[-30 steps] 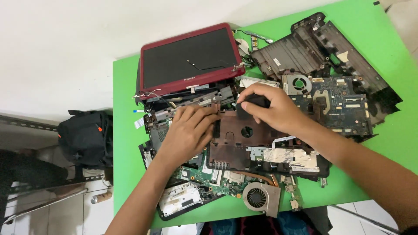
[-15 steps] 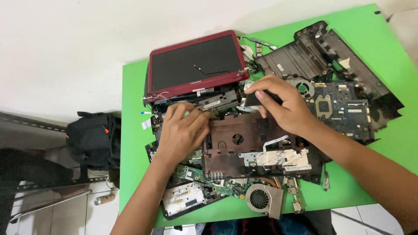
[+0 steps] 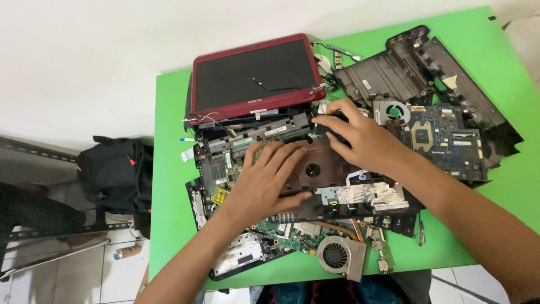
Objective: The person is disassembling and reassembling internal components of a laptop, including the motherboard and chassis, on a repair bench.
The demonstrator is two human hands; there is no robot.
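2 hands, left hand (image 3: 270, 183) and right hand (image 3: 360, 141), rest with fingers spread flat on the brown laptop panel (image 3: 320, 169).

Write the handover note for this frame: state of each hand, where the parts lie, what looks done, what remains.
Left hand: flat, palm down on the dark brown laptop panel at mid-table, gripping nothing.
Right hand: fingers spread over the panel's upper right edge, pressing or feeling; no clear grasp.
Parts: red-framed screen lid lies behind the panel; black base shell and blue motherboard to the right; loose cooling fan at the near edge; all on the green table.
Done: the laptop is already split into pieces.
Left: the panel still lies on the board stack beneath it.
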